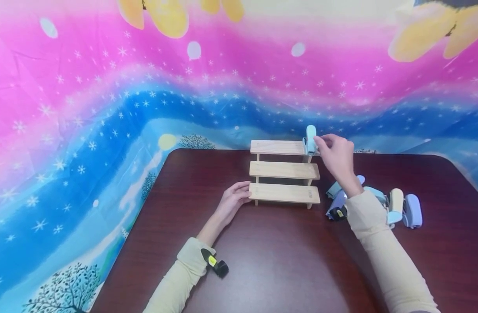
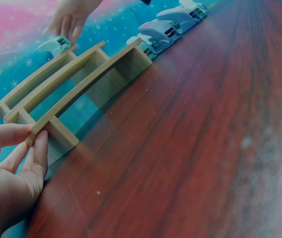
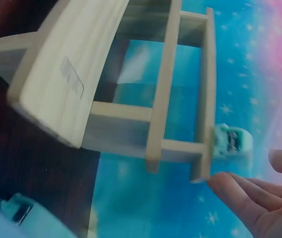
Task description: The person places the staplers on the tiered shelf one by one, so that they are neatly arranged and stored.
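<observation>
Left hand point(image 1: 234, 199) holding three-tiered pale wooden rack point(image 1: 283, 170), centre frame, right hand point(image 1: 336, 156) beside rounded mint-green stapler point(image 1: 310, 135) on top tier point(image 1: 278, 147), pastel rounded staplers point(image 1: 396, 202), right of frame
</observation>
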The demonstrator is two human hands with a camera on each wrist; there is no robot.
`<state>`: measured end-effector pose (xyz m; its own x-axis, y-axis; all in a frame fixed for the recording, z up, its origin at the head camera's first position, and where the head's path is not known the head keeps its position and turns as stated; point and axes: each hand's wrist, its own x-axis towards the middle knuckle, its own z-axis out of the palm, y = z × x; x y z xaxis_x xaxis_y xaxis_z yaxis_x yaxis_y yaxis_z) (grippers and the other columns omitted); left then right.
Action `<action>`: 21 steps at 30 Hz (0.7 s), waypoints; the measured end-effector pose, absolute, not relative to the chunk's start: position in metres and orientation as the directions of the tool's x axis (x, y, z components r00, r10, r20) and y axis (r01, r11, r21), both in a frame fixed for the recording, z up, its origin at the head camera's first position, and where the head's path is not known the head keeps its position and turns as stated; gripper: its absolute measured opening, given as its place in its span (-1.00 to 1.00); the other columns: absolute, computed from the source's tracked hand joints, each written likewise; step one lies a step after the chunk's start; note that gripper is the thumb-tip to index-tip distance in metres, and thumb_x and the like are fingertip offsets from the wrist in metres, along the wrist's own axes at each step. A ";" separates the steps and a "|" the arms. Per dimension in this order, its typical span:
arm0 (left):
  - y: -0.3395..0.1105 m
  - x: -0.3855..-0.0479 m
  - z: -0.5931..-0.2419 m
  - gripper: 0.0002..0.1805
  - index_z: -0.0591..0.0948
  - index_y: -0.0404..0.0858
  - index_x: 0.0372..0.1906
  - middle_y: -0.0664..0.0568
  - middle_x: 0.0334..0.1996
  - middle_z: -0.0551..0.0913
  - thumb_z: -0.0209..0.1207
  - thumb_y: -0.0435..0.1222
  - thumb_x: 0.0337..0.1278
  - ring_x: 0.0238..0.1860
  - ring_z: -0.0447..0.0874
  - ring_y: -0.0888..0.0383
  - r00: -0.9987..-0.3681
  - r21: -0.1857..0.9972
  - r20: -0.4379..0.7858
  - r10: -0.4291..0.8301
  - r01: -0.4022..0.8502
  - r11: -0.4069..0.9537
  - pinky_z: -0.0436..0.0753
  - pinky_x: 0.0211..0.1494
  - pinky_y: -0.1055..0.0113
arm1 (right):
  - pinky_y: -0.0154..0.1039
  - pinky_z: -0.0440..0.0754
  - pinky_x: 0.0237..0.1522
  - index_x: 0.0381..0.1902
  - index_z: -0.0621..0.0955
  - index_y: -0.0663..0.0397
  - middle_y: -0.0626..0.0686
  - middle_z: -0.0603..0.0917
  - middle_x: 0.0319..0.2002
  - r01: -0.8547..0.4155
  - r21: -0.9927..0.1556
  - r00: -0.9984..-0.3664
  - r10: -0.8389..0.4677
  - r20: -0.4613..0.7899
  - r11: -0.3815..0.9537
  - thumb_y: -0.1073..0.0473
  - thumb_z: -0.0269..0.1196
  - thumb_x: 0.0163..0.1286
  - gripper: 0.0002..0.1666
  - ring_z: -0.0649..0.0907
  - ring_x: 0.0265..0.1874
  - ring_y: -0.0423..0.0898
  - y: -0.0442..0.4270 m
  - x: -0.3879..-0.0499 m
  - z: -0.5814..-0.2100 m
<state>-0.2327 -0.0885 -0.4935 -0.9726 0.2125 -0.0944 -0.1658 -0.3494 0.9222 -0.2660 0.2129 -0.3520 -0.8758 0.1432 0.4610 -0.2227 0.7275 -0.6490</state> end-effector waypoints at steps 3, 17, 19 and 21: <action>-0.088 -0.233 -0.494 -0.47 0.41 -0.57 0.36 -0.29 0.14 0.65 0.13 -0.59 0.29 -0.14 0.70 0.21 -0.972 0.925 -0.092 0.218 -0.164 -0.342 0.69 -0.02 0.36 | -0.42 0.65 -0.34 0.08 0.71 0.35 0.33 0.78 -0.16 -0.199 -0.682 -0.880 0.178 0.440 0.703 -0.07 0.17 0.60 -0.46 0.79 -0.39 0.00 0.226 -0.254 -0.351; -0.090 -0.232 -0.491 -0.47 0.40 -0.58 0.37 -0.24 0.10 0.68 0.11 -0.59 0.31 -0.13 0.69 0.21 -0.974 0.927 -0.091 0.208 -0.159 -0.339 0.70 -0.03 0.37 | -0.63 0.53 -0.43 0.24 0.60 0.38 0.43 0.73 -0.08 -0.079 -0.678 -0.967 0.110 0.231 0.731 -0.16 0.14 0.60 -0.32 0.71 -0.47 -0.38 0.289 -0.210 -0.353; -0.090 -0.231 -0.491 -0.48 0.41 -0.58 0.37 -0.22 0.09 0.68 0.11 -0.59 0.31 -0.12 0.69 0.21 -0.974 0.927 -0.092 0.209 -0.161 -0.339 0.70 -0.03 0.36 | -0.64 0.54 -0.42 0.26 0.59 0.39 0.45 0.72 -0.06 -0.057 -0.694 -0.971 0.121 0.206 0.718 -0.18 0.15 0.59 -0.29 0.76 -0.42 -0.28 0.296 -0.206 -0.356; -0.089 -0.231 -0.491 -0.48 0.41 -0.57 0.37 -0.23 0.10 0.68 0.11 -0.59 0.31 -0.11 0.70 0.20 -0.973 0.925 -0.093 0.212 -0.163 -0.344 0.70 -0.02 0.35 | -0.64 0.56 -0.41 0.27 0.58 0.39 0.45 0.71 -0.03 -0.034 -0.706 -0.973 0.138 0.185 0.708 -0.19 0.15 0.58 -0.28 0.77 -0.39 -0.26 0.303 -0.203 -0.360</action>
<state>-0.2308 -0.0892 -0.4913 -0.9728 0.2123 -0.0930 -0.1634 -0.3437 0.9247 -0.2027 0.3032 -0.3601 -0.9729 0.1381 0.1854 -0.0341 0.7075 -0.7059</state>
